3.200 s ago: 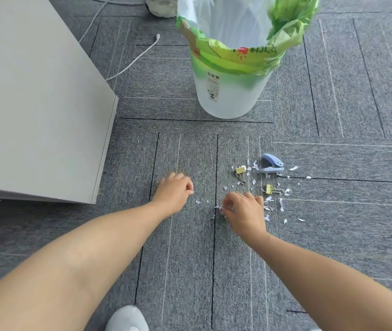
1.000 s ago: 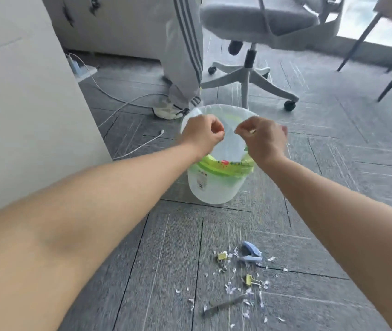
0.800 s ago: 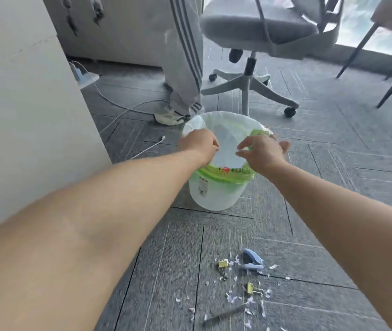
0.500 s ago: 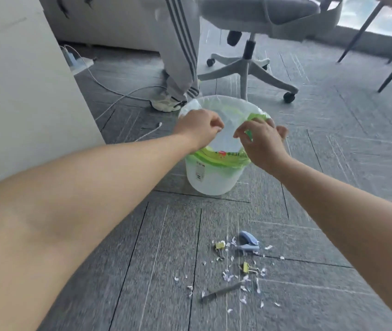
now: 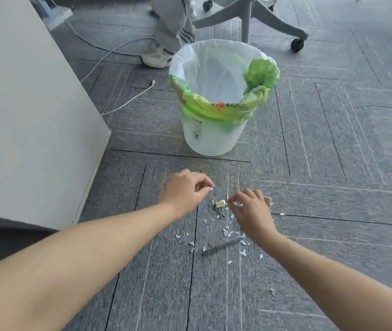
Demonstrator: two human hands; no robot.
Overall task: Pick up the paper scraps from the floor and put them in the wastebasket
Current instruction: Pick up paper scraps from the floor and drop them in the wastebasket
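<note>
The floor (image 5: 333, 211) is matt grey carpet with a rough weave. The wastebasket (image 5: 211, 137) is smooth translucent plastic, its liner (image 5: 214, 68) thin glossy film. The paper scraps (image 5: 228, 232) look matt.

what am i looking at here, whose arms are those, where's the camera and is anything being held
There is no machine: these are a person's two bare arms, filmed by one camera worn on their head, looking down. The left hand and right hand reach with curled fingers over paper scraps on the grey carpet. A yellow binder clip and a thin grey stick lie among them. Beyond stands a white wastebasket with a green-edged liner. The picture is too blurred to tell whether either hand pinches a scrap.
</note>
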